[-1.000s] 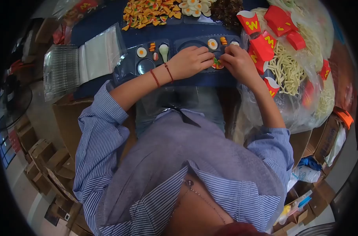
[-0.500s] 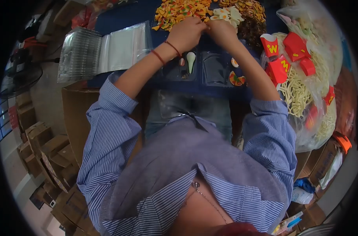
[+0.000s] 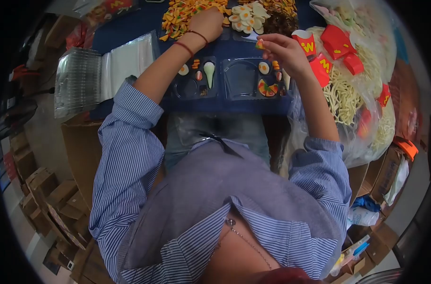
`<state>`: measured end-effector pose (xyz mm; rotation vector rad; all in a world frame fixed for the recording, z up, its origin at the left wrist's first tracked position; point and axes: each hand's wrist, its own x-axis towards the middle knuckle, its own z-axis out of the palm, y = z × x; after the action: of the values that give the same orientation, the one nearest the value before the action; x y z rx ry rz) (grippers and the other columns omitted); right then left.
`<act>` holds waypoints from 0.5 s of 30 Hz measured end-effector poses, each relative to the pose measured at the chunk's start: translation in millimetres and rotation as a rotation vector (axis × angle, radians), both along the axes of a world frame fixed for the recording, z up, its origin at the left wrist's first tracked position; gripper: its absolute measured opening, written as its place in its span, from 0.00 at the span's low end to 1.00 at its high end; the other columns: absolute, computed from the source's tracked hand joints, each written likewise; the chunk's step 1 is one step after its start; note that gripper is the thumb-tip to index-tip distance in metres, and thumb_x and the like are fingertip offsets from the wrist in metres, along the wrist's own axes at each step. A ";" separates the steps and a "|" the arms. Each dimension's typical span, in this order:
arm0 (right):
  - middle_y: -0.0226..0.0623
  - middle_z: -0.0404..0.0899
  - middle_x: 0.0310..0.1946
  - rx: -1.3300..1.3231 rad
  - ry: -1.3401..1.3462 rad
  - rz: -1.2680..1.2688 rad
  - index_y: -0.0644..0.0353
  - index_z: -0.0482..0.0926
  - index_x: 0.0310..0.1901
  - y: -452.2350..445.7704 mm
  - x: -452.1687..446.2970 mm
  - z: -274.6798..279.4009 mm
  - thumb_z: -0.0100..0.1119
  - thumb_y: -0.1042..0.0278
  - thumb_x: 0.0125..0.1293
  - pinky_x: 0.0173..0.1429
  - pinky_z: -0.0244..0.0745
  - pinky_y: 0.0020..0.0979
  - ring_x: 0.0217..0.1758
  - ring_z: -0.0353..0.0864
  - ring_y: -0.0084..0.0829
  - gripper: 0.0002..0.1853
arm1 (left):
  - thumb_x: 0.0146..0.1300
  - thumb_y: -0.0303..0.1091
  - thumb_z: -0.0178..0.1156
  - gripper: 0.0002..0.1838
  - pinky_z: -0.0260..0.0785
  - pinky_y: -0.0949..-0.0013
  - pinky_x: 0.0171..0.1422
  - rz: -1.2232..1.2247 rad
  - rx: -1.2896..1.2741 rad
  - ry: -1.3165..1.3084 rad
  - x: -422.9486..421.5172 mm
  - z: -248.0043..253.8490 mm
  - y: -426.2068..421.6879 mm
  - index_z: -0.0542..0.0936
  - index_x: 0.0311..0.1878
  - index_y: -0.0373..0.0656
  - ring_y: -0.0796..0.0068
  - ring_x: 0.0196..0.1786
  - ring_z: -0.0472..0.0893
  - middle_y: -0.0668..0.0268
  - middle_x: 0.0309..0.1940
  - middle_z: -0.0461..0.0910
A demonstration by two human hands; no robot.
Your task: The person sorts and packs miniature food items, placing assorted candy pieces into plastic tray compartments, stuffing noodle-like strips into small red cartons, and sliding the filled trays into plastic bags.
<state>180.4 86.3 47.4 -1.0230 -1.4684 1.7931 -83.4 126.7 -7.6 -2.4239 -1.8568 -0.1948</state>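
My left hand reaches over the heap of small orange wedge pieces; its fingertips are hidden behind the back of the hand. My right hand pinches a small coloured wedge above the right clear tray. This right tray holds a fried-egg piece, a small orange piece and pizza-like wedges set side by side. In the left clear tray lie another egg piece, small pieces and a pale green-white spoon-shaped piece.
Fried-egg pieces and dark brown pieces are heaped at the back. Red fry boxes and pale noodle-like strands lie on plastic bags at the right. Clear plastic sleeves lie at the left.
Both hands first worked over the right tray, then met near the heaps. Now they are apart, the left over the orange wedges, the right back near the tray with a wedge.
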 end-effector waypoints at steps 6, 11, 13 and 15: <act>0.33 0.84 0.36 0.187 -0.338 -0.072 0.66 0.80 0.45 -45.9 54.0 -9.6 0.61 0.69 0.66 0.36 0.76 0.23 0.31 0.82 0.20 0.10 | 0.60 0.29 0.60 0.11 0.74 0.75 0.38 -0.109 -0.328 -0.884 40.9 39.9 -81.3 0.82 0.45 0.41 0.81 0.33 0.81 0.68 0.29 0.82; 0.37 0.80 0.29 0.622 -0.780 -0.062 0.61 0.82 0.38 -72.1 50.7 -14.7 0.65 0.69 0.59 0.37 0.74 0.34 0.34 0.79 0.34 0.08 | 0.62 0.29 0.60 0.10 0.75 0.74 0.39 -0.197 -0.600 -1.077 107.5 29.0 -106.9 0.82 0.46 0.39 0.83 0.32 0.81 0.65 0.34 0.85; 0.36 0.78 0.28 0.763 -0.761 -0.113 0.60 0.82 0.37 -74.0 51.0 -30.7 0.65 0.69 0.58 0.38 0.72 0.37 0.35 0.78 0.37 0.07 | 0.61 0.29 0.62 0.08 0.75 0.71 0.39 -0.150 -0.565 -1.063 117.8 22.6 -109.1 0.82 0.42 0.39 0.75 0.34 0.83 0.64 0.36 0.83; 0.35 0.75 0.27 0.906 -0.735 -0.159 0.59 0.82 0.35 -75.7 49.3 -36.7 0.66 0.68 0.56 0.39 0.71 0.39 0.36 0.76 0.40 0.07 | 0.59 0.30 0.63 0.08 0.75 0.69 0.40 -0.271 -0.333 -0.885 118.2 15.0 -113.1 0.82 0.40 0.39 0.71 0.36 0.82 0.63 0.38 0.81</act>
<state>229.7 10.6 10.8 -1.2594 -2.2162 0.4552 34.7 13.6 7.4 -3.1320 -1.9013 -1.2462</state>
